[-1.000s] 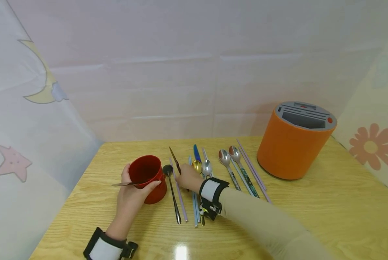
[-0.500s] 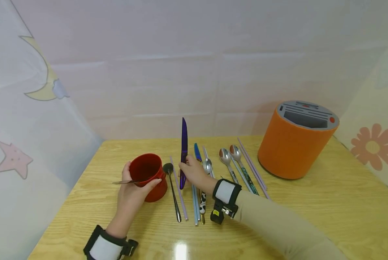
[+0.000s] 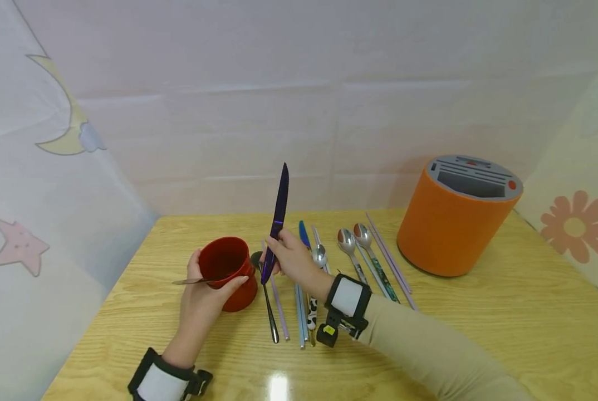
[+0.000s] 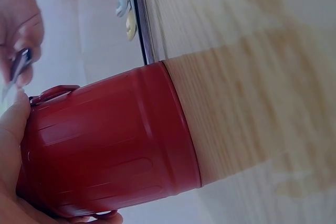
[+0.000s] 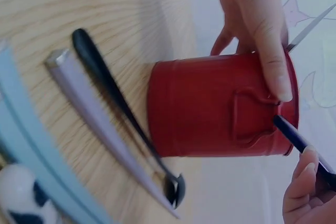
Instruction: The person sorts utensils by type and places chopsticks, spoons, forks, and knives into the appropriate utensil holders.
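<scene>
Two hands: we had both busy near the tabletop's left part.
Left hand [image 3: 202, 298]: we wrapped it round the cup [image 3: 228, 271], thumb and fingers on its sides.
Cup: it stood upright on the tabletop [image 3: 479, 312], well in from the left edge, with a thin utensil [image 3: 191, 282] sticking out over its rim.
Right hand [image 3: 293, 259]: we pinched the knife [image 3: 277, 223] low down, blade tilted up, just right of the cup.
Row: spoons [image 3: 351, 245] and chopsticks [image 3: 389, 259] lay side by side at mid-table.
Holder [image 3: 454, 223]: it stood near the far right corner.
</scene>
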Motion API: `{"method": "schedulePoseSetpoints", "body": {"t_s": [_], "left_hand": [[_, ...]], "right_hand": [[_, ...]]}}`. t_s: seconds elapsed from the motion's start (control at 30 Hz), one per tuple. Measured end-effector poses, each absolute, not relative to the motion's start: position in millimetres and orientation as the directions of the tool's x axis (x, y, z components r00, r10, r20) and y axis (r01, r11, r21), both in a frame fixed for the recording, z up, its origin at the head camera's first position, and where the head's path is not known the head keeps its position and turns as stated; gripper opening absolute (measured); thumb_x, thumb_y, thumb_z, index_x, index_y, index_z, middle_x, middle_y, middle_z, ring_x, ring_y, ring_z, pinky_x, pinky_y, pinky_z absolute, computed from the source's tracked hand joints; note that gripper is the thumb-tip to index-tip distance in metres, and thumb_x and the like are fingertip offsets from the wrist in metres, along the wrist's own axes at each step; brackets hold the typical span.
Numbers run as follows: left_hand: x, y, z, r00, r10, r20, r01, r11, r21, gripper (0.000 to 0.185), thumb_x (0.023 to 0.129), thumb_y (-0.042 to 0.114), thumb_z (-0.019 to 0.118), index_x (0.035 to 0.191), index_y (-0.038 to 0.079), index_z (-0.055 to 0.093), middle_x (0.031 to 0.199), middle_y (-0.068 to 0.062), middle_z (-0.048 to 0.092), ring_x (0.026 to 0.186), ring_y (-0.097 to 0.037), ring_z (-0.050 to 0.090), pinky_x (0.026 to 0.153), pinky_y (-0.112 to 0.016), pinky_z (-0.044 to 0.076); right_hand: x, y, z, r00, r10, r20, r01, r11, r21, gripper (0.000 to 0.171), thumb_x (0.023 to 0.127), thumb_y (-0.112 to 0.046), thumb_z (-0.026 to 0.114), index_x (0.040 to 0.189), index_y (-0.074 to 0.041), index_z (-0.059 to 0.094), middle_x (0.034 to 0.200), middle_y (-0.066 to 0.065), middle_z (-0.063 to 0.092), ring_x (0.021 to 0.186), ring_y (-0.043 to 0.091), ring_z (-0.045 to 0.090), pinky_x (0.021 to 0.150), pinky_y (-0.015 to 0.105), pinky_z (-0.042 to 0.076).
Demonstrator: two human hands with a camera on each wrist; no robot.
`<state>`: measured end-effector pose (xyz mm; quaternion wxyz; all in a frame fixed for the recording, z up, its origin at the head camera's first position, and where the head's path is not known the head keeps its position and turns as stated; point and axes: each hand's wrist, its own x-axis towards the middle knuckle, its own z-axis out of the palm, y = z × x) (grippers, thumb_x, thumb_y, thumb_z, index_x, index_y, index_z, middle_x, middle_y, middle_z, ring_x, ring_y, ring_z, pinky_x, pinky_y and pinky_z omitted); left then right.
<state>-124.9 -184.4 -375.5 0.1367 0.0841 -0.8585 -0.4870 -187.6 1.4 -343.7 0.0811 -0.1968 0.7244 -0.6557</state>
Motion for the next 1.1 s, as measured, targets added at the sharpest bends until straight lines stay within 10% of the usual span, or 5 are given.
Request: {"method": "schedulePoseSetpoints", "body": {"t_s": [0.47, 0.87, 1.1], "left_hand": [[-125.3, -184.4, -376.2, -0.955, -0.270, 0.124, -0.029, 0.500, 0.866, 0.109, 0.078, 0.034, 0.083, 0.153, 0.003, 0.010, 0.147, -0.021, 0.035, 0.132, -0.035, 0.038, 0.104, -0.053, 0.037], [-125.0, -181.9, -374.9, -0.967, -0.238, 0.091, -0.056, 0.548, 0.835, 0.110, 0.081, 0.033, 0.080, 0.153, 0.000, 0.004, 0.150, -0.024, 0.029, 0.132, -0.039, 0.039, 0.103, -0.054, 0.038], [-125.0, -179.3, -374.5, -0.967, -0.234, 0.098, -0.050, 0.556, 0.829, 0.111, 0.080, 0.035, 0.081, 0.153, -0.001, 0.005, 0.150, -0.025, 0.029, 0.132, -0.040, 0.039, 0.102, -0.055, 0.038]], "right_hand": [[-178.7, -19.9, -333.9, -0.892, -0.315, 0.323, -0.279, -0.179, -0.943, 0.023, 0.106, -0.007, 0.034, 0.124, 0.007, 0.039, 0.107, 0.033, 0.061, 0.065, 0.014, 0.058, 0.060, 0.021, 0.049], [-181.7, -36.6, -354.6, -0.828, -0.427, 0.364, -0.505, 0.284, -0.815, 0.017, 0.098, -0.016, 0.059, 0.100, -0.002, 0.069, 0.121, 0.010, 0.059, 0.111, 0.024, 0.046, 0.085, 0.036, 0.044], [-182.4, -35.2, -362.3, -0.864, -0.395, 0.311, -0.448, 0.325, -0.833, 0.020, 0.095, -0.016, 0.060, 0.087, -0.001, 0.071, 0.139, 0.013, 0.050, 0.133, 0.033, 0.036, 0.103, 0.054, 0.035]]}}
